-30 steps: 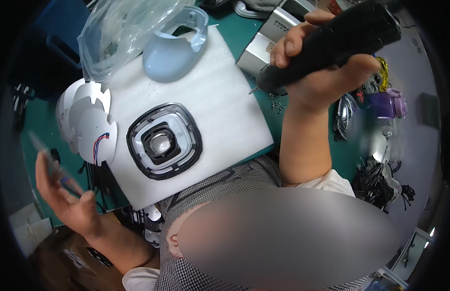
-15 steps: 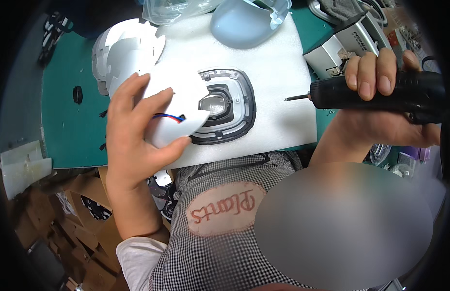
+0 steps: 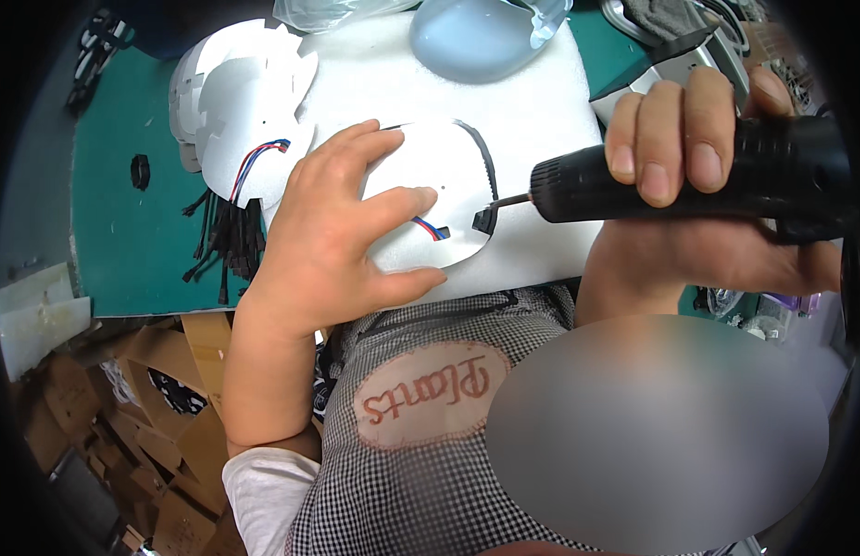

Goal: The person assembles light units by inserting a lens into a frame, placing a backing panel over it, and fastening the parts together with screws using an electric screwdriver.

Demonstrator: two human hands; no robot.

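Note:
A thin white rounded plate (image 3: 458,167) with red and blue wires lies over the black-rimmed housing (image 3: 486,162), hiding most of it. My left hand (image 3: 332,222) grips this plate from its left side, fingers on its face and thumb at its near edge. In my right hand (image 3: 675,139) is a black electric screwdriver (image 3: 573,185), held level and pointing left. Its bit ends close to a small black piece (image 3: 483,220) at the plate's right edge; whether they touch I cannot tell.
White foam (image 3: 550,120) lies beneath the work on a green table (image 3: 110,232). To the left are stacked white plates (image 3: 235,111) and black cables (image 3: 231,246). A pale blue shell (image 3: 471,42) and clear plastic bag (image 3: 342,11) sit at the back. Behind the screwdriver stands a metal box (image 3: 624,93).
My left hand has brought the white plate rightward over the housing. The screwdriver has come left, bringing its bit to the plate's right edge. More of the stack and cables shows.

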